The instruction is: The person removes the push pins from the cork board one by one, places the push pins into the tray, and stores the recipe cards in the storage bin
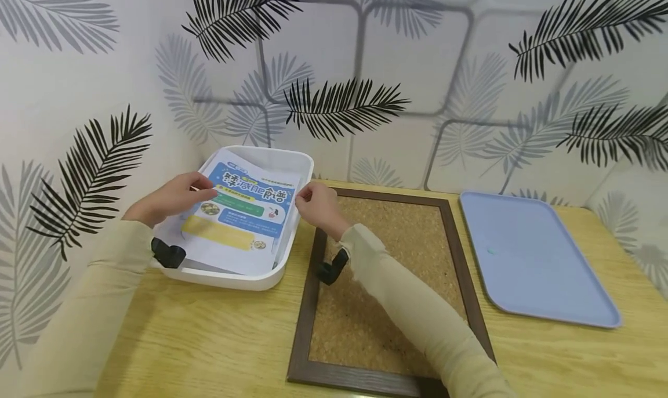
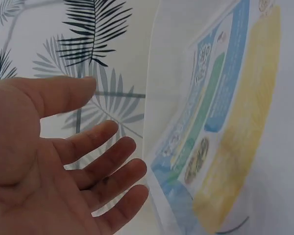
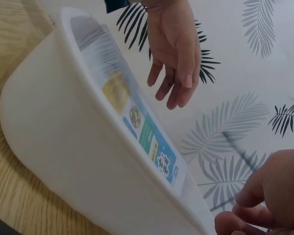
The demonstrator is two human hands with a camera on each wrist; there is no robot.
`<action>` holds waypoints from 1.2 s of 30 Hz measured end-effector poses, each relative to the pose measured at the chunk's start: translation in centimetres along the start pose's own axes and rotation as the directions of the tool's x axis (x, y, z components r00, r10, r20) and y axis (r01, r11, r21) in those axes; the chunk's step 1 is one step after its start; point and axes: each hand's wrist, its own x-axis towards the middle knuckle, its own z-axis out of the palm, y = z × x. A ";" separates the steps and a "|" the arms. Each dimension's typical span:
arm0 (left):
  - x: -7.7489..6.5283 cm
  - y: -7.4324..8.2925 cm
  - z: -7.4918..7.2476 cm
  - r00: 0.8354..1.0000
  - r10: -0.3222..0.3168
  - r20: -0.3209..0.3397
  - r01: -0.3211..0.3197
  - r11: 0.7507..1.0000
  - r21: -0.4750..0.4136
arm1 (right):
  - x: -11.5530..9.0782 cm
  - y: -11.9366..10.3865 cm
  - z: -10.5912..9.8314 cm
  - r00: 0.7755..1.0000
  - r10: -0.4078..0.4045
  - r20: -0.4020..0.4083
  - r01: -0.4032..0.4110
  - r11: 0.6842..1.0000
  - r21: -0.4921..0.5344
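A printed sheet (image 1: 245, 203) with blue, green and yellow panels lies on white paper inside a white plastic tub (image 1: 224, 278). My left hand (image 1: 174, 198) hovers above the sheet's left side, palm inward, fingers relaxed and apart; in the left wrist view nothing lies between thumb and fingers. At the tub's right rim, my right hand (image 1: 320, 207) has its fingers loosely curled, with nothing visible in them. The right wrist view shows its fingertips (image 3: 230, 223) close beside the rim; whether they touch it I cannot tell.
A cork board (image 1: 391, 276) with a dark brown frame lies right of the tub, under my right forearm. Farther right is a blue-grey tray (image 1: 537, 259) with a small green speck. The wooden table (image 1: 209, 328) meets a leaf-patterned wall (image 1: 407, 55) behind.
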 end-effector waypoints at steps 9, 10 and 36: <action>-0.7 2.9 2.1 0.983 0.115 0.143 -0.119 0.993 0.022 | -1.4 2.2 -2.6 0.999 -0.035 -0.021 0.035 0.999 0.016; -0.7 3.1 2.3 0.979 0.131 0.155 -0.136 0.990 0.022 | -1.6 2.4 -2.8 0.999 -0.034 -0.027 0.034 0.999 0.025; 0.2 6.1 6.3 0.920 0.316 0.234 -0.336 0.940 0.051 | -4.9 10.9 -8.1 0.997 -0.076 0.033 0.080 0.983 -0.168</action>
